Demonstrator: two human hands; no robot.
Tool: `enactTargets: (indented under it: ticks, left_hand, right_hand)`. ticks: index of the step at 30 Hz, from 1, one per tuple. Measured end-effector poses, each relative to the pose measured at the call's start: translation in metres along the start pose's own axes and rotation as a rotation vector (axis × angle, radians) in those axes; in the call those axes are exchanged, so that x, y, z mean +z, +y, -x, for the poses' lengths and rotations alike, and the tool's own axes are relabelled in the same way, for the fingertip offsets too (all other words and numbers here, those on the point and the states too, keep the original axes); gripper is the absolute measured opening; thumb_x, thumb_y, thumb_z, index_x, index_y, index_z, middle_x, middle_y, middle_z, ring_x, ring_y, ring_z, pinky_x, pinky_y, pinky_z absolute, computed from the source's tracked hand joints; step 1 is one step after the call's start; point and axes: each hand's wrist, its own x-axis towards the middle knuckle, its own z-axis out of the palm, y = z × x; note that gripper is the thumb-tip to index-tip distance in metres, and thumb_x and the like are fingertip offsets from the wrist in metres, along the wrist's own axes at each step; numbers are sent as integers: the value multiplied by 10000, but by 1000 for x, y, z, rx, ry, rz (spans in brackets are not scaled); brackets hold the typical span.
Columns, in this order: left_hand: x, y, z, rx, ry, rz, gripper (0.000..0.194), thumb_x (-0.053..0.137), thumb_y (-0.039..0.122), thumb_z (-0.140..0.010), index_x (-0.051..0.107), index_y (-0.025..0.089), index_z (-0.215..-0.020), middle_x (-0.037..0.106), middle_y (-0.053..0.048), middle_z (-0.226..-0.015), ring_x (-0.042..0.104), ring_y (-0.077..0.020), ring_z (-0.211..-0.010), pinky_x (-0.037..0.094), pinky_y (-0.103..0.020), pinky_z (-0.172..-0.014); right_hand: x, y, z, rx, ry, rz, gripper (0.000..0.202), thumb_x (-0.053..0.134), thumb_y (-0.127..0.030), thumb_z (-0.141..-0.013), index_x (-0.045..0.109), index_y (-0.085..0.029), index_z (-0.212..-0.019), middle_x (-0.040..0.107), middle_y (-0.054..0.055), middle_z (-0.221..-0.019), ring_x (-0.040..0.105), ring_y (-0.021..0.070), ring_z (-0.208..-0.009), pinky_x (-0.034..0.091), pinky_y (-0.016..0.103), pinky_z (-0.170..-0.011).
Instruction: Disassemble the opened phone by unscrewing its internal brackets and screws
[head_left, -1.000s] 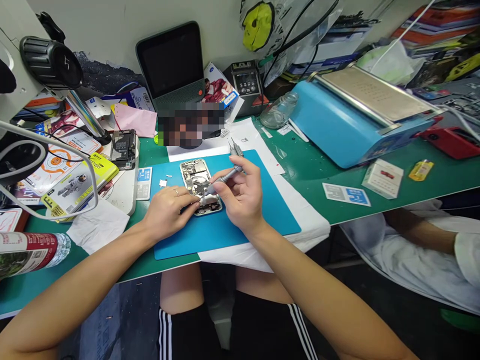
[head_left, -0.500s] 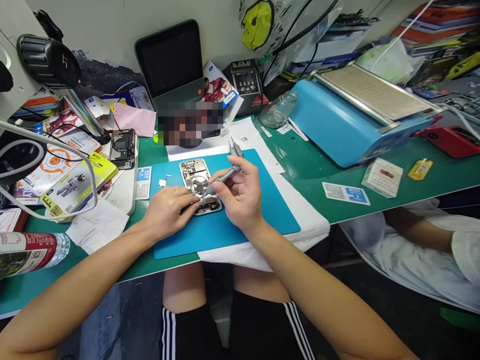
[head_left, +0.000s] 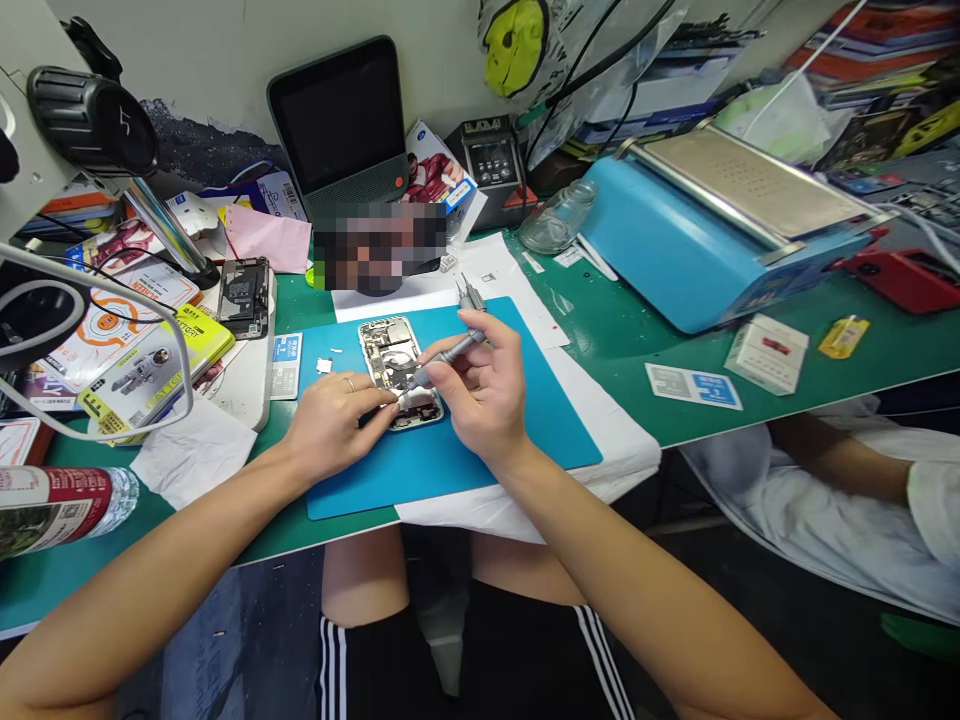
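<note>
An opened phone (head_left: 391,342) with its inner parts bare lies on a blue mat (head_left: 536,410). My right hand (head_left: 487,395) grips a slim grey precision screwdriver (head_left: 452,352), slanted so that its tip meets the lower part of the phone. The thumb and forefinger of my left hand (head_left: 337,415) are pinched together over the phone's lower left, close to that tip. What lies between those fingertips, if anything, is too small to make out. A small silver piece (head_left: 324,366) rests on the mat, left of the phone.
White paper (head_left: 525,285) lies behind and under the mat. Left stand a lamp post (head_left: 169,230), another opened phone (head_left: 245,298), a yellow box (head_left: 157,370) and a bottle (head_left: 67,508). Right are a blue machine (head_left: 660,245), a glass jar (head_left: 559,220), a white pack (head_left: 766,354) and another person's arm (head_left: 840,460).
Almost nothing differs. Both hands and the screwdriver hold the same place at the phone, and the view has shifted very slightly.
</note>
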Motion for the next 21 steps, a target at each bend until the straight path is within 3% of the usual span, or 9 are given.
enactTargets:
  ticks: [21]
  left_hand:
    - [0,-1,0,7,10,18,199,606,274,-1014,772,174,-970,730,-32,-810,659,-162,-729,474,-296,-685]
  right_hand:
    - [1,0,1,6,36,-61,462,671,-248,-972,490,-336,-1387,711,-7,-944,703,129,-755,616,256,-600]
